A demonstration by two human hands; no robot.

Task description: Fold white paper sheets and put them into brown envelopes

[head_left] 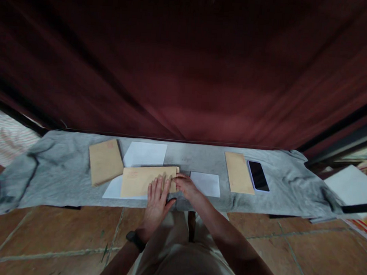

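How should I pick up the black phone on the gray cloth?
Probably by its two long edges. The phone lies flat, screen up, close against the brown envelope on its left. Its right long edge and near short end look free, so come from above and the right, then pinch across its narrow width.

We have a single view, worn on our head, looking steeply down and forward at the grey cloth [201, 158] from close above. Beyond the cloth a dark red curtain [188, 70] fills the upper half; nearer than it, tiled floor [36, 236]. Edges seem bent, perhaps by lens distortion.
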